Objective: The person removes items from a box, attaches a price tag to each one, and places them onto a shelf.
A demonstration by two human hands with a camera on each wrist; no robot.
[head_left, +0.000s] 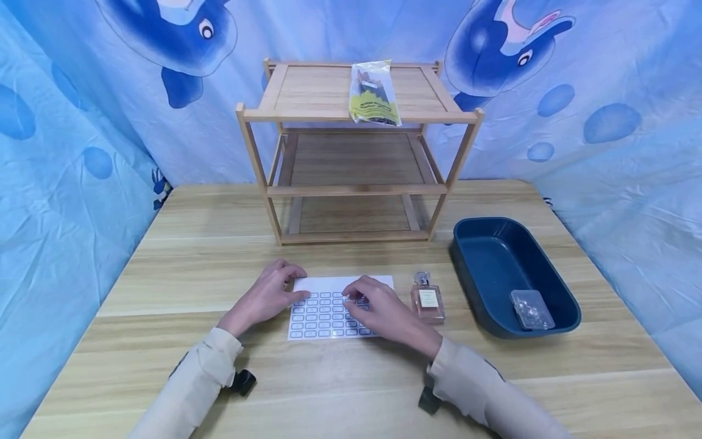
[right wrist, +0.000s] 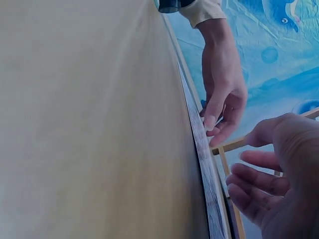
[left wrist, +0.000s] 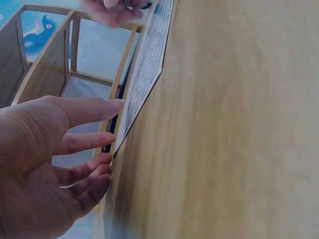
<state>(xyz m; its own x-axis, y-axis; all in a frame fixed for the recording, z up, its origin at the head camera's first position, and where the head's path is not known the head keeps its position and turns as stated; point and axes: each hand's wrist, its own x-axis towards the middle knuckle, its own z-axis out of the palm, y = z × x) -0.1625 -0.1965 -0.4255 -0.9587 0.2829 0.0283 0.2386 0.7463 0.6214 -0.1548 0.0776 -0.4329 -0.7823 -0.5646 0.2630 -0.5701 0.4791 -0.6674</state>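
A white sheet of labels [head_left: 325, 310], printed with rows of small blue-framed rectangles, lies flat on the table. My left hand [head_left: 270, 295] rests at its left edge, thumb on or just over the sheet and the other fingers loosely bent by the upper left corner. Over the right part of the sheet hovers my right hand [head_left: 384, 310], its fingers loosely bent. In the right wrist view this hand [right wrist: 281, 174] holds nothing and stays apart from the sheet. A perfume bottle [head_left: 428, 299] with pink liquid and a pale label is beside my right hand.
A dark blue bin [head_left: 488, 262] stands at the right, with a clear plastic box [head_left: 532, 310] inside. Behind the sheet rises a wooden three-tier shelf [head_left: 362, 190], bearing a yellow-and-clear packet [head_left: 375, 91] on top. Blue curtains [head_left: 66, 201] surround the table [head_left: 192, 244].
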